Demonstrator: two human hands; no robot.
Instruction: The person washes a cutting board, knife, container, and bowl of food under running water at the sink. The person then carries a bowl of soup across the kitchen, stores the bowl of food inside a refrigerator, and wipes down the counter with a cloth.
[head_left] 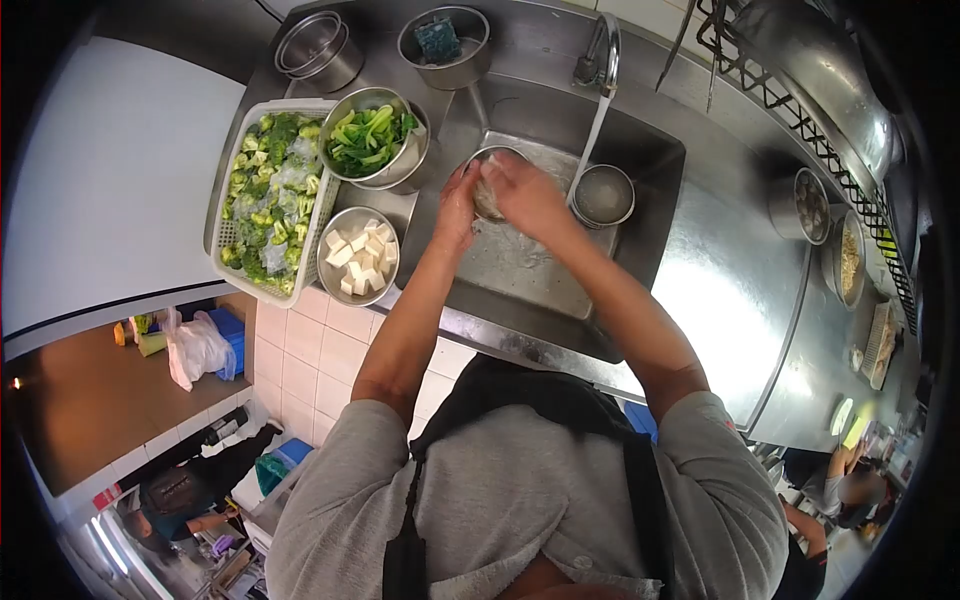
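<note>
Both my hands are close together over a round metal bowl (487, 204) in the sink, with something pale and wet at them. My left hand (459, 203) is at the bowl's left side, its fingers curled inward. From the right, my right hand (527, 190) reaches over the bowl, fingers bent and closed. What lies between the fingers is mostly hidden. Water runs from the faucet (607, 62) beside a second metal bowl (604, 195), which holds cloudy water, to the right of my hands.
Left of the sink (535, 268) are a basket (217, 205) of broccoli with ice, a bowl of leafy greens (368, 140) and a bowl of white cubes (359, 262). Behind stand a bowl with a scouring pad (437, 40) and stacked bowls (318, 50). Other people work in the background.
</note>
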